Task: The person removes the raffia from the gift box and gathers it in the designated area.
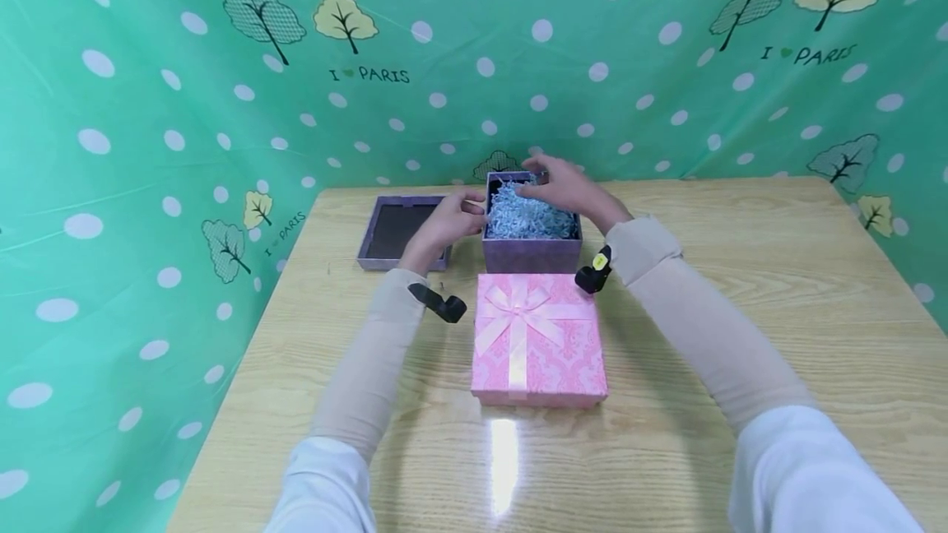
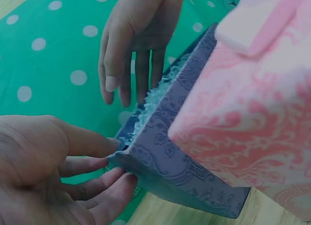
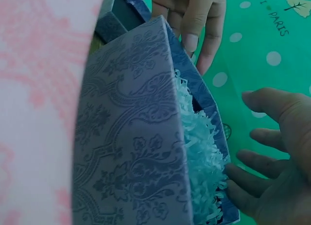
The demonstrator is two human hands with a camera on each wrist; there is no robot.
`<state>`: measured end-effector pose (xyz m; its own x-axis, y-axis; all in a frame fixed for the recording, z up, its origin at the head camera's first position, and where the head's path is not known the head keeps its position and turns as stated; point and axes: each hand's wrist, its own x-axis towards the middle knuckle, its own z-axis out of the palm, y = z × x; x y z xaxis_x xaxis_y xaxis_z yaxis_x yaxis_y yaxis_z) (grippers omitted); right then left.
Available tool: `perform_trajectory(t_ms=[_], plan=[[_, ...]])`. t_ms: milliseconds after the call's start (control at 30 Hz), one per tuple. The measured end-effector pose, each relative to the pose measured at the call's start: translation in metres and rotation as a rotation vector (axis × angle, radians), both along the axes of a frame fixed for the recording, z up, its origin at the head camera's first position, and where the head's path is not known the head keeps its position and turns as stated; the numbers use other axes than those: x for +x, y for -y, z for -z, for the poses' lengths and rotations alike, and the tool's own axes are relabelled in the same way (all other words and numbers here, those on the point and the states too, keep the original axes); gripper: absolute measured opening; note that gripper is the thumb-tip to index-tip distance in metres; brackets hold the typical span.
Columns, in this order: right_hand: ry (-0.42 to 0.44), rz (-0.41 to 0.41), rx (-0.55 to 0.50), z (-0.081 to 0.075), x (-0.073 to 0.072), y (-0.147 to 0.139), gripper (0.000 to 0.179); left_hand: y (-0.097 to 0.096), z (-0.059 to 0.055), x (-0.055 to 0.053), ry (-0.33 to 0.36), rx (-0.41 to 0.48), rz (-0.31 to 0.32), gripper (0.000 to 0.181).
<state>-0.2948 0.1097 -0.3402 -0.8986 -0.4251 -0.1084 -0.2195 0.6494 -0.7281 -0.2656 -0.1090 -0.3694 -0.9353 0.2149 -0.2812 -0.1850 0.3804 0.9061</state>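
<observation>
A purple patterned box (image 1: 532, 257) stands lidless at the back of the table, filled with blue shredded paper (image 1: 527, 219). My left hand (image 1: 453, 220) is at the box's left side. In the left wrist view its thumb and fingers (image 2: 116, 179) lie loosely extended by the corner; whether they press on the wall I cannot tell. Above the box's right rear edge is my right hand (image 1: 569, 189), fingers spread and slightly bent. The right wrist view shows that hand's palm (image 3: 296, 186) facing the shreds, with nothing held in it.
A shallow purple lid (image 1: 400, 264) with a dark inside lies left of the box. In front of the box sits a closed pink box (image 1: 573, 356) with a ribbon bow (image 1: 518, 311). Green dotted cloth (image 1: 415, 130) hangs behind and left of the wooden table (image 1: 741, 286).
</observation>
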Motion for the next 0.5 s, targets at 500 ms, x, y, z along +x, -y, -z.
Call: perform_trajectory(t_ms=[500], plan=[[0.193, -0.07, 0.168, 0.014, -0.002, 0.013, 0.087, 0.011, 0.007, -0.002, 0.142, 0.145, 0.044, 0.045]])
